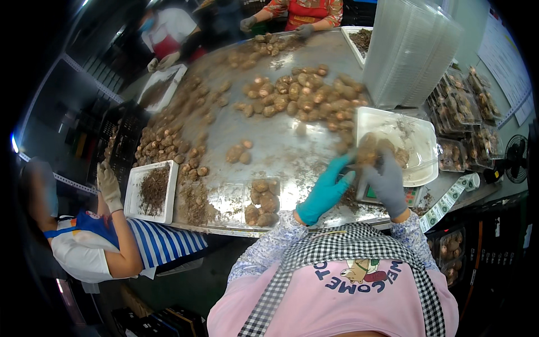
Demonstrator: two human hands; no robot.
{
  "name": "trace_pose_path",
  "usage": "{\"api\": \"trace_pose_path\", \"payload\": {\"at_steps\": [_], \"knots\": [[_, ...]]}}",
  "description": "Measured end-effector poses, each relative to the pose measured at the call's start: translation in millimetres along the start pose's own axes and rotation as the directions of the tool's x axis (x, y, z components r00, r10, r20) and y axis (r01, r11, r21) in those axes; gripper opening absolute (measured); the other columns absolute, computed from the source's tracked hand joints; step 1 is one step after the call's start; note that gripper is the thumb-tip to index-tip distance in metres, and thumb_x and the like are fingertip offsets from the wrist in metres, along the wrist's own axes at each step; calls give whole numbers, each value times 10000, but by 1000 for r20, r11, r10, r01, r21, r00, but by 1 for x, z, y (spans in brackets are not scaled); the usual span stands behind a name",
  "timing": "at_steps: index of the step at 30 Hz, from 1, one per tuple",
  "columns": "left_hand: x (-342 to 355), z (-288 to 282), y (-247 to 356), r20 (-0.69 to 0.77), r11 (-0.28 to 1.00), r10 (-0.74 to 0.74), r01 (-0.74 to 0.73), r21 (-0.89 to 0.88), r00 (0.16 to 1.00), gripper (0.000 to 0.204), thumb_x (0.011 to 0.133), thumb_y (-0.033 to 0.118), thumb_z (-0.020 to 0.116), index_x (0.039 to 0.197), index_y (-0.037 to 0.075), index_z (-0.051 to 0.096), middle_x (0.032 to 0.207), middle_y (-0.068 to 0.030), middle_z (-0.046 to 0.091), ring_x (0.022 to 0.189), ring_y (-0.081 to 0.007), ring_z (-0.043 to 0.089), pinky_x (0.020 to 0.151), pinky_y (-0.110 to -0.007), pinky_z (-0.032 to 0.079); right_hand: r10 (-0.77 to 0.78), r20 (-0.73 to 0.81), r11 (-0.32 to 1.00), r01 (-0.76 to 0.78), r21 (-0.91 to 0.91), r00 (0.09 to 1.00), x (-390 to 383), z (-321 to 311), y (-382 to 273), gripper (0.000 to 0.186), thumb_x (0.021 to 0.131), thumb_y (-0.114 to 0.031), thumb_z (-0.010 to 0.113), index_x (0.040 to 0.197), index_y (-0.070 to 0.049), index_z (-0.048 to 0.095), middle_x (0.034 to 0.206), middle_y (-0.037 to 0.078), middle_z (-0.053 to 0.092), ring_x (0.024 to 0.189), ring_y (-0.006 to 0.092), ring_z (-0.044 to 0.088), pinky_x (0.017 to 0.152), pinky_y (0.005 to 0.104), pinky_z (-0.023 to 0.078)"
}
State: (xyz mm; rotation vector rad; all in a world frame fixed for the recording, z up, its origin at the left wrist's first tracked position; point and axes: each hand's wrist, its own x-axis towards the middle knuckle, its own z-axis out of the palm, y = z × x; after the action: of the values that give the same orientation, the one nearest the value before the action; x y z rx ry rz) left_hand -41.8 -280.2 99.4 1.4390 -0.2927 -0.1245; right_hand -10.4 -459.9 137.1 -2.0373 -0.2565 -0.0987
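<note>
My left hand (327,191), in a teal glove, reaches toward the white tray's near left corner, thumb spread from the fingers. Nothing shows between them. My right hand (388,184), in a grey glove, is over the near part of the white tray (429,163), its fingers bent around brown taros (368,147). Motion blurs the fingertips and these taros. Under the tray, a scale (368,194) shows a sliver of its display, partly covered by the right hand. A clear plastic box (224,199) holding several taros (261,205) stands at the table's front edge, left of my hands.
Heaps of taros (297,92) cover parts of the metal table (269,151). A tall stack of clear boxes (407,53) rises at right, near packed boxes (455,101) and a label roll (469,181). Gloved co-workers (109,188) stand left and across; a dirt-filled tray (132,194) sits at left.
</note>
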Motion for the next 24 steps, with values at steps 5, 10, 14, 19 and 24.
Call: {"api": "trace_pose_path", "payload": {"at_steps": [5, 10, 14, 19, 24], "knots": [[10, -81, -37, -152, 781, 98, 19, 624, 984, 499, 908, 161, 645, 1380, 116, 488, 1323, -98, 475, 1166, -236, 516, 997, -370, 442, -88, -329, 959, -9, -283, 940, 15, -32, 26, 470, 819, -215, 674, 1188, 47, 547, 962, 225, 651, 888, 332, 650, 783, 396, 512], [-26, -283, -100, -569, 203, 240, 533, 821, 786, 739, 738, 177, 766, 1399, 83, 448, 1282, -252, 496, 1173, -401, 505, 961, -477, 462, -25, -116, 694, -66, -717, 993, 12, -57, 44, 290, 825, -250, 682, 964, -4, 619, 947, 149, 648, 956, 324, 570, 900, 420, 401], [-32, -329, -85, -674, 213, -18, 661, 719, 739, 758, 703, 181, 780, 1385, 79, 465, 1271, -259, 515, 1140, -418, 531, 934, -474, 481, -292, -226, 807, 112, -580, 929, 14, -52, 32, 212, 863, -176, 628, 1002, -16, 622, 1011, 146, 637, 977, 328, 569, 906, 421, 412], [-29, -368, -137, -597, 427, -219, 626, 653, 772, 577, 800, 279, 754, 1297, 79, 539, 1223, -199, 585, 1089, -391, 579, 881, -485, 503, -383, -247, 868, 255, -427, 890, 27, -30, 6, 197, 860, -83, 609, 1041, -6, 618, 1034, 161, 630, 1005, 322, 582, 896, 405, 444], [-10, -315, -127, -272, 767, -356, 114, -631, 894, 456, 920, 380, 620, 1237, 55, 568, 1172, -155, 634, 1043, -326, 609, 834, -447, 518, -361, -110, 915, 330, -230, 926, 28, -8, 11, 157, 836, -43, 630, 989, -10, 637, 1014, 146, 642, 944, 311, 612, 838, 381, 481]]}}
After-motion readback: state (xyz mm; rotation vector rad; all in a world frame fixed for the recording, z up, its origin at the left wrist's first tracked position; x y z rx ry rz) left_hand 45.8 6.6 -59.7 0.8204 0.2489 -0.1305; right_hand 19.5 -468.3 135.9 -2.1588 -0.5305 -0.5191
